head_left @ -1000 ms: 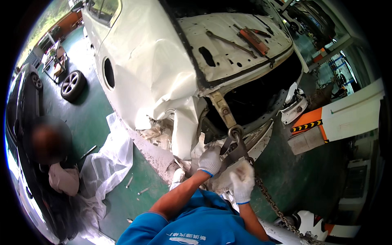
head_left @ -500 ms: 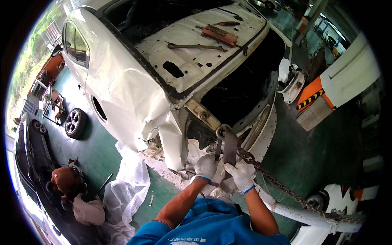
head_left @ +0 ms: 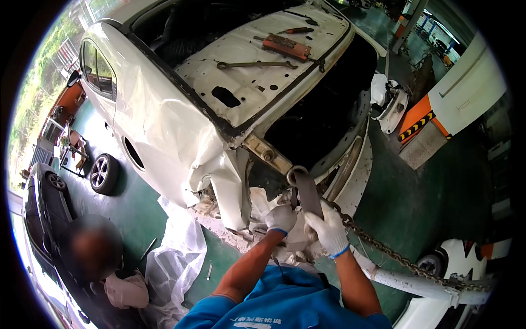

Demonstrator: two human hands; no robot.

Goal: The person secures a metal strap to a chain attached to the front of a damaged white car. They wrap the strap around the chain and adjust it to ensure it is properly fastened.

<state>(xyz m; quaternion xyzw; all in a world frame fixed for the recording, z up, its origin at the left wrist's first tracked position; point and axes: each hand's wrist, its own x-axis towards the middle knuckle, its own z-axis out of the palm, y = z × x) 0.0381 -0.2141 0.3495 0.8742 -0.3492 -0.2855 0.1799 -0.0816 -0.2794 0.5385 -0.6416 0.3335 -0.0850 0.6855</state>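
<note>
A grey webbing strap (head_left: 309,193) loops through a round metal ring (head_left: 297,174) at the torn rear corner of a white car (head_left: 170,118). My right hand (head_left: 332,232), in a white knit glove with a blue cuff, is closed on the strap's wide length. My left hand (head_left: 280,218), gloved the same way, is closed at the strap's narrower-looking leg; its fingertips are partly hidden. Just right of my right hand runs a rusty chain (head_left: 378,245). Crumpled sheet metal (head_left: 227,189) hangs left of my left hand.
A wrench (head_left: 257,65), a red tool (head_left: 287,46) and a red-handled tool (head_left: 297,30) lie on the car's rear panel. Plastic sheeting (head_left: 178,247) covers floor at left, near a crouching person (head_left: 126,289) and a loose wheel (head_left: 104,173). A pale beam (head_left: 402,279) extends right.
My right hand has moved slightly up and right along the strap, and its grip has shifted. The dark strap length seen below my hands before no longer shows. The view has shifted a little.
</note>
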